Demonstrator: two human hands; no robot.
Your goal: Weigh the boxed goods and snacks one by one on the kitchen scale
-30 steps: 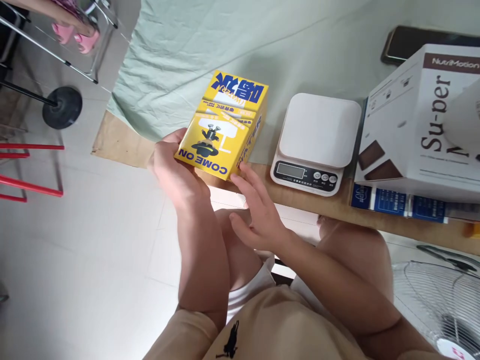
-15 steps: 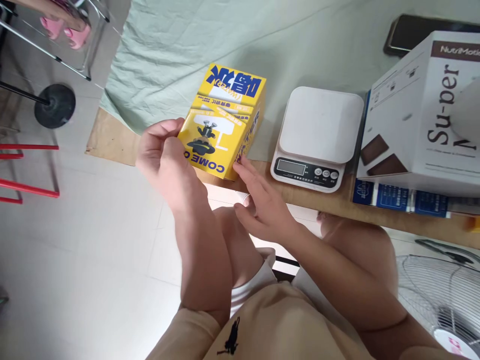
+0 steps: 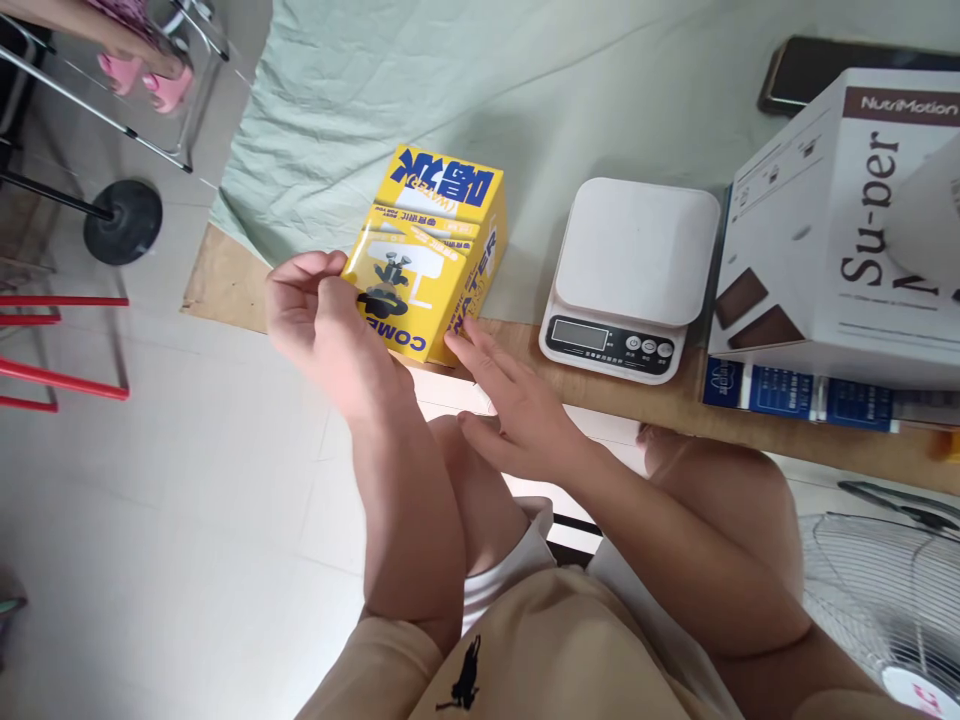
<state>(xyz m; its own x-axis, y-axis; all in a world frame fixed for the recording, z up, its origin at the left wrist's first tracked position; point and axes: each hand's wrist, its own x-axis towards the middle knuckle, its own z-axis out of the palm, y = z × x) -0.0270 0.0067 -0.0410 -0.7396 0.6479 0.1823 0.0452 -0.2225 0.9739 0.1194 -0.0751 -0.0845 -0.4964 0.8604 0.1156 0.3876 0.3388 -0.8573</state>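
Observation:
A yellow cardboard box point(image 3: 409, 270) with blue lettering and a cartoon figure lies at the near edge of the cloth-covered table. Curled fingers of my left hand point(image 3: 319, 315) meet its left edge; whatever they may pinch is hidden. On the opposite side, my right hand point(image 3: 517, 405) has its fingers stretched out, the fingertips at the box's lower right side and the thumb apart. To the right of the box stands a white kitchen scale point(image 3: 634, 255) with a bare platform and a blank-looking display.
A large white NutriMotion carton point(image 3: 795, 230) stands right of the scale on blue printed packaging point(image 3: 780, 390). Behind it lies a dark phone-like object point(image 3: 817, 70). A fan point(image 3: 892, 590) is at lower right. Red bars point(image 3: 67, 375) and a metal rack point(image 3: 112, 110) are at left.
The yellow box has shifted a little left and toward me, showing more of its right side. Both hands have moved along with it. The scale and carton stay in place.

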